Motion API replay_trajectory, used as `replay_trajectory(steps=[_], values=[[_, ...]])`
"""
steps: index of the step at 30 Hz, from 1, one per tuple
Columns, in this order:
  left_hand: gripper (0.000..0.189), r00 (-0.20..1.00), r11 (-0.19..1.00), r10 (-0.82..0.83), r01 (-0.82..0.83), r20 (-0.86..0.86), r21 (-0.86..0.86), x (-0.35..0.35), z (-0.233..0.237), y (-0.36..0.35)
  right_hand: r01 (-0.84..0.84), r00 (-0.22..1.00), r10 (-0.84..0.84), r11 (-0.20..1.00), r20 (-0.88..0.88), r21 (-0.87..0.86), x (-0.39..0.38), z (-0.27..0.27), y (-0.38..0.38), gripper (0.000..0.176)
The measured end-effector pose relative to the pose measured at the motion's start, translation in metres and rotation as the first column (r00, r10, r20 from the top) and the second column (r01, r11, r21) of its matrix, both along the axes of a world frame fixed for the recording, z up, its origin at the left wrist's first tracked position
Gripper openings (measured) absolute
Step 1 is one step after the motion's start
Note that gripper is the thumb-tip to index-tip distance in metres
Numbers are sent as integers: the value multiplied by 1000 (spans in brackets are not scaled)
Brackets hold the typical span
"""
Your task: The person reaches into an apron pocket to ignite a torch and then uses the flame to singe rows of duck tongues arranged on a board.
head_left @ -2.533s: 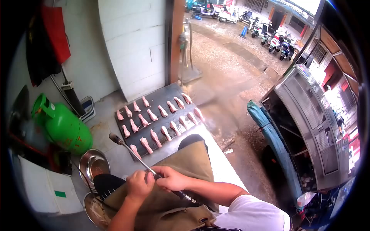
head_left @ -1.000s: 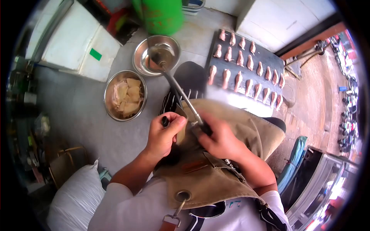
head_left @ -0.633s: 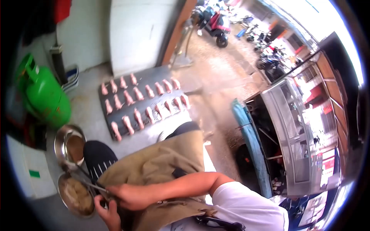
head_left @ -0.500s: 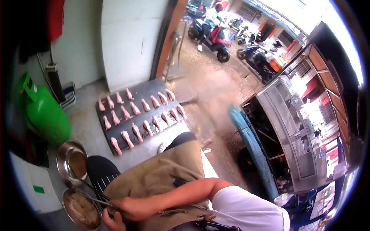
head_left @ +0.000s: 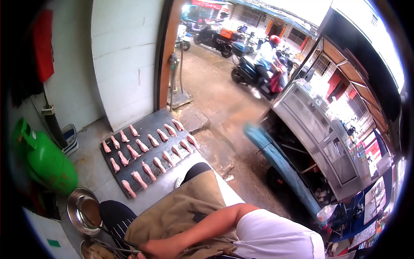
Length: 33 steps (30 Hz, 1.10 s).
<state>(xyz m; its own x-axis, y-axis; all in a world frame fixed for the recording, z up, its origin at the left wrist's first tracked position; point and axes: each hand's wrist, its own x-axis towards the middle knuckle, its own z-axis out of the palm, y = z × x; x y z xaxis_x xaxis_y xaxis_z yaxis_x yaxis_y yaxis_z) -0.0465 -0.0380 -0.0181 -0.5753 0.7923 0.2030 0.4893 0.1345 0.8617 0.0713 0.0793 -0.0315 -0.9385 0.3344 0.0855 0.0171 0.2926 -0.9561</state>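
My right hand (head_left: 156,247), at the bottom edge, is closed round the end of a long thin metal tool (head_left: 113,236), perhaps tongs. Its two rods reach left over the metal bowls. Only a few fingertips of my left hand (head_left: 139,256) show beside it, cut off by the frame. One steel bowl (head_left: 72,206) holds brown liquid; a lower bowl (head_left: 85,247) holds pale, wet pieces. Several pink raw meat pieces, like drumsticks, lie in three rows on a dark board (head_left: 161,115) on the floor.
A green gas cylinder (head_left: 51,162) stands at left. A white panel (head_left: 125,56) edges the doorway. Outside, a person in a red helmet (head_left: 267,54) rides a scooter (head_left: 248,73) past parked motorbikes. A metal cart (head_left: 319,129) and a rolled blue cover (head_left: 280,166) are at right.
The view has shifted, so the board and bowls sit lower in the frame. My hands are lower, with the left mostly out of frame. The scooter has moved right.
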Motion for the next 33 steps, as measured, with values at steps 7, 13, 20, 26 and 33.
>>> replay_trajectory(steps=[7,13,20,26,33], values=[[33,978,995,101,-95,180,-44,-8,-19,-10,3,1000,-5,992,-17,-124,-3,6,-4,35],[37,893,990,117,-139,435,18,-12,-42,-7,39,998,-33,994,59,-102,-5,12,-5,36],[37,788,973,195,-232,584,-12,-11,-45,-3,90,996,-91,974,5,-208,-6,23,-3,26],[25,870,923,384,-352,308,-158,-53,-38,-42,79,993,-66,989,102,-126,22,37,31,62],[47,733,889,400,-457,550,-37,-147,16,-64,618,786,-480,608,390,-498,88,113,74,51]])
